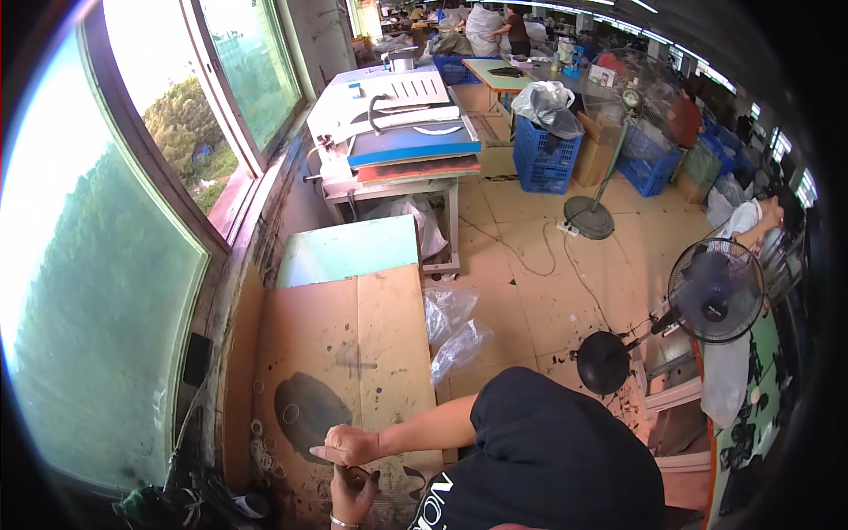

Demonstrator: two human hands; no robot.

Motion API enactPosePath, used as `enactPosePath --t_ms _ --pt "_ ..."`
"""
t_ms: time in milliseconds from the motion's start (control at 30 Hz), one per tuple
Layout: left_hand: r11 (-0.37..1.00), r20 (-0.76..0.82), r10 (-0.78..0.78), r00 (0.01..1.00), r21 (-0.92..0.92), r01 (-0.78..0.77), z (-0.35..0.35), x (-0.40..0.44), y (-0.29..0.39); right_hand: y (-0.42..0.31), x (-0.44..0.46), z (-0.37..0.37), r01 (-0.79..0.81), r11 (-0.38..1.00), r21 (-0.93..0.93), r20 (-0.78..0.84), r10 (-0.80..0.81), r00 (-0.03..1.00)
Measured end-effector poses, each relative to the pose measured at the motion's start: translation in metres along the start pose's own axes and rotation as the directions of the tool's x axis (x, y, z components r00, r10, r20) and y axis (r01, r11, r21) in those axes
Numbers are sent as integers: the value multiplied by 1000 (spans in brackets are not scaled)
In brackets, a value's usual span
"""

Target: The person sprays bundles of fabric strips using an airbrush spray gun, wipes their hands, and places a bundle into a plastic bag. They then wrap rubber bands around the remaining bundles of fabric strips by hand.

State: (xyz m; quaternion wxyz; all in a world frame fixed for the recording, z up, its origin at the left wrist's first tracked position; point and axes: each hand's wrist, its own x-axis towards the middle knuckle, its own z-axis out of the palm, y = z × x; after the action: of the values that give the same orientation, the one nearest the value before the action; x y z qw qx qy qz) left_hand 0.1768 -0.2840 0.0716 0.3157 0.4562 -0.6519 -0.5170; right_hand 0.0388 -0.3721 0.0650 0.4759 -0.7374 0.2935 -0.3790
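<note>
My right hand [348, 444] is closed with its fingers pressed together, above the cardboard-covered tabletop [389, 353]. Just below it, close to touching, my left hand [352, 496] curls its thumb and fingers around something dark and small that I cannot make out. A pale band circles the left wrist. Beside the right hand lies a dark oval patch [309, 408] on the cardboard, with a thin pale ring [291, 413] on it. Several white loops [262, 450] sit at the table's left edge. Small curved black pieces [413, 481] lie right of the left hand.
Windows [106, 265] run along the left. A pale green board [353, 247] and a press-like machine [397, 132] stand beyond the table. Clear plastic bags [455, 331] lie beside it. Two fans [715, 291], blue crates [545, 155] and other people are to the right and behind.
</note>
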Motion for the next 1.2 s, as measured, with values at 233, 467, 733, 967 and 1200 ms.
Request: enactPosePath --t_ms 233,467,733,967,1200 --pt "545 208 -156 966 833 -92 -4 3 15 16 -25 -4 -193 979 -58 154 200 968" --pt "948 388 -96 917 -245 203 -11 -12 12 10 -10 -23 612 790 39 98 -612 785" --pt "733 418 37 908 606 -309 -14 -15 66 1 -20 -30 721 691 -51 322 -672 667" --pt "994 362 -43 931 -76 75 -15 -20 67 -36 -2 -54 887 435 -151 260 -849 461" --pt "849 317 -90 944 -472 239 -19 -12 110 -49 32 -77 874 215 -436 180 -931 319"
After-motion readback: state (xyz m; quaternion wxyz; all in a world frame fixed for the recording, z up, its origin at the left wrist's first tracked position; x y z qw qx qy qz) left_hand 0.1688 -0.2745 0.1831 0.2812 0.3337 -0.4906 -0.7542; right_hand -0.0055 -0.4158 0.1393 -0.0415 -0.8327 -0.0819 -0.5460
